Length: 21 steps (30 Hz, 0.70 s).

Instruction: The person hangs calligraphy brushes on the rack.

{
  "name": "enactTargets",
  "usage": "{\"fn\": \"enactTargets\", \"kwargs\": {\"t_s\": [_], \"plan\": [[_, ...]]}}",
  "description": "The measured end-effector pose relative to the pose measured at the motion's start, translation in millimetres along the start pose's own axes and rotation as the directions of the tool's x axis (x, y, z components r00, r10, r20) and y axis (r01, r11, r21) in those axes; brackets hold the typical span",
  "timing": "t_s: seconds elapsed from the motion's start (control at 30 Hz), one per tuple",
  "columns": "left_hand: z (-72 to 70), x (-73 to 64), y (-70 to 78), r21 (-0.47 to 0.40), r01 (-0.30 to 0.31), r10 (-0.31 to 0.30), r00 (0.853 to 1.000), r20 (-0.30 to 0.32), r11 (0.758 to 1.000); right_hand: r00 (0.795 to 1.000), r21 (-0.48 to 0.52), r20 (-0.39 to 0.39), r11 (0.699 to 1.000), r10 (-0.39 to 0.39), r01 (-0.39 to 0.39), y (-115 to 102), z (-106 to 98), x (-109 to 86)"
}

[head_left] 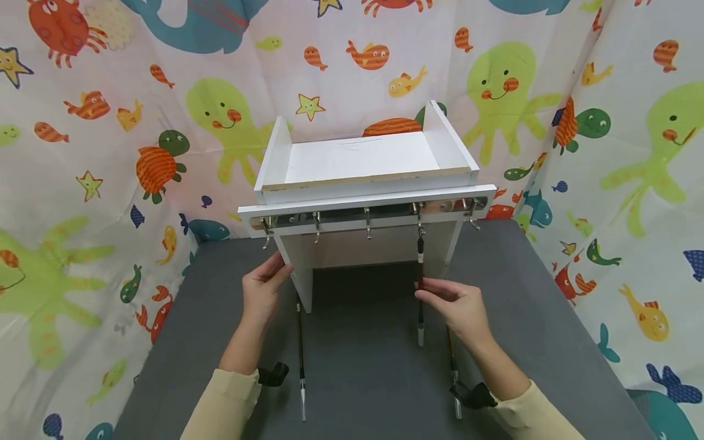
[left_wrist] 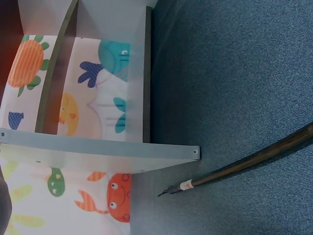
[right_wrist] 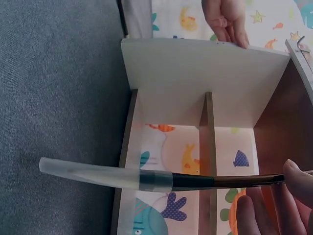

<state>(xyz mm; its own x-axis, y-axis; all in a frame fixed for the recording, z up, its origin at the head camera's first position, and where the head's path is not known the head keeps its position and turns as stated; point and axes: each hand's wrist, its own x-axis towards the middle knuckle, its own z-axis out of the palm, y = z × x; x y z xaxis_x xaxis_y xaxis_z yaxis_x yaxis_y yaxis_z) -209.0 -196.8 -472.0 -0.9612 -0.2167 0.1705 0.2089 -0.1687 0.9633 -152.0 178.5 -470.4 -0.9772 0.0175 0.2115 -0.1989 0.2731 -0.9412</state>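
A white wall shelf (head_left: 368, 194) with a row of metal hooks stands on the grey surface. My left hand (head_left: 266, 286) holds the front edge of its left side panel (head_left: 299, 278), thumb at the edge. My right hand (head_left: 453, 305) pinches a dark-handled writing brush (right_wrist: 195, 181) between thumb and fingers. This brush hangs upright at the fourth hook (head_left: 420, 214) from the left, its clear-capped tip (right_wrist: 88, 171) pointing down. In the right wrist view, left-hand fingers (right_wrist: 227, 22) touch the panel's edge from outside.
A second brush (head_left: 300, 360) lies on the grey surface (head_left: 363, 379) at the left, below my left hand. Another brush (head_left: 453, 373) lies at the right, partly behind my right wrist strap (head_left: 473, 396). A curtain (head_left: 341, 79) with sea animals surrounds the shelf.
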Motion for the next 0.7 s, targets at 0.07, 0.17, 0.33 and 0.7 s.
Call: {"fn": "enactTargets", "kwargs": {"t_s": [0.07, 0.17, 0.33, 0.7], "plan": [[0.3, -2.1, -0.7, -0.001, 0.022, -0.022, 1.000, -0.003, 1.000, 1.000, -0.001, 0.010, 1.000, -0.004, 0.004, 3.9, -1.8, -1.2], [0.9, -8.7, 0.2, 0.003, 0.069, -0.069, 0.998, 0.001, 0.998, 1.000, 0.010, 0.019, 1.000, 0.017, -0.017, 7.9, -4.8, -5.6], [1.9, -13.5, 5.9, -0.027, 0.072, -0.072, 0.997, -0.008, 0.997, 1.000, 0.052, -0.013, 0.998, 0.024, -0.024, 2.4, -8.6, -8.0], [1.6, 0.9, 9.4, -0.041, 0.014, -0.013, 1.000, 0.020, 0.999, 0.978, -0.035, -0.198, 0.997, 0.059, -0.067, 34.6, -19.8, -6.0]]}}
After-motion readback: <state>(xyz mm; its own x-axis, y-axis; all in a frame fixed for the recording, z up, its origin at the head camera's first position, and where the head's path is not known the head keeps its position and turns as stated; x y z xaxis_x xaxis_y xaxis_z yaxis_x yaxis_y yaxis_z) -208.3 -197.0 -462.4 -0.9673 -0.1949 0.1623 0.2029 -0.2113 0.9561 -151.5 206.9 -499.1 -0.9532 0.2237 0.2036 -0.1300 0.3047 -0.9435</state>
